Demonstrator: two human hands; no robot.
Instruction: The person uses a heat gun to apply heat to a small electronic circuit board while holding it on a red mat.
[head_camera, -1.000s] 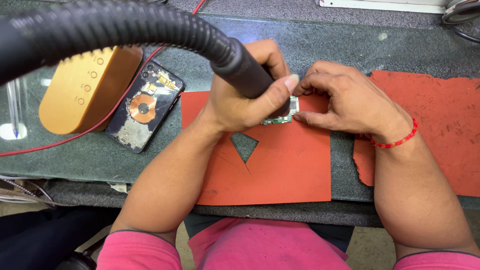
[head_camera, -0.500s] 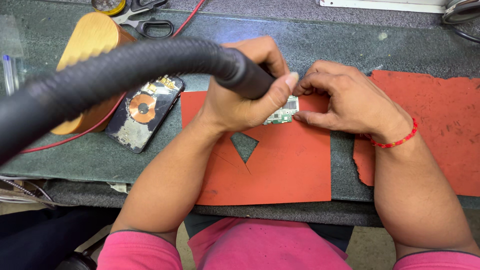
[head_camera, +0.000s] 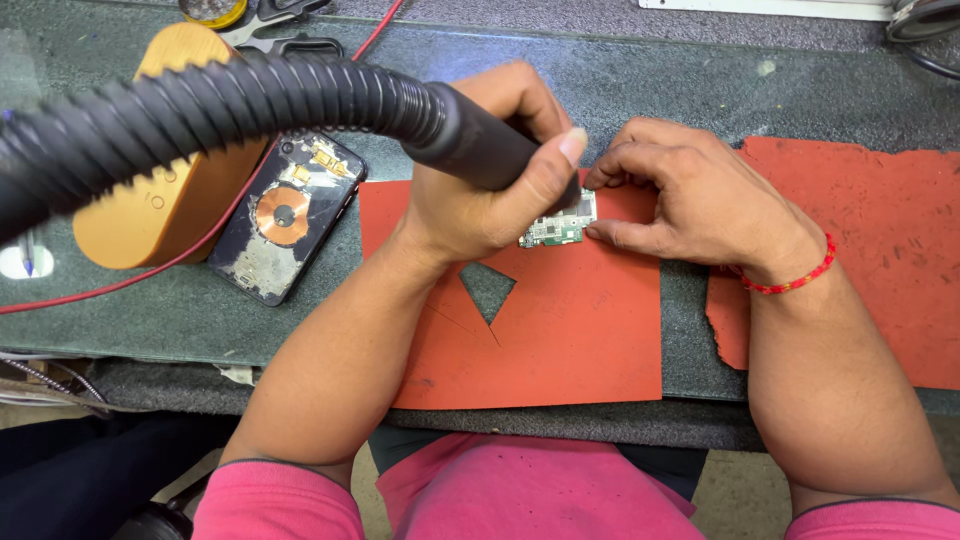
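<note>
My left hand (head_camera: 490, 175) grips the black handle of a hot-air tool (head_camera: 470, 140), whose ribbed black hose (head_camera: 200, 110) runs off to the left. The tool's tip points down at a small green circuit board (head_camera: 557, 228) lying on an orange mat (head_camera: 560, 330). My right hand (head_camera: 690, 195), with a red bead bracelet at the wrist, rests on the mat and steadies the board's right edge with its fingertips. The tool's nozzle is hidden behind my left hand.
An opened phone back (head_camera: 285, 215) with a copper coil lies left of the mat on the dark glass bench (head_camera: 150, 310). A tan rounded box (head_camera: 160, 210), a red wire (head_camera: 120, 280), scissors (head_camera: 290, 25) and a second torn orange mat (head_camera: 870, 250) at right surround the work.
The hose has swung upward and to the left across the view. Both hands stay on the board in nearly the same place.
</note>
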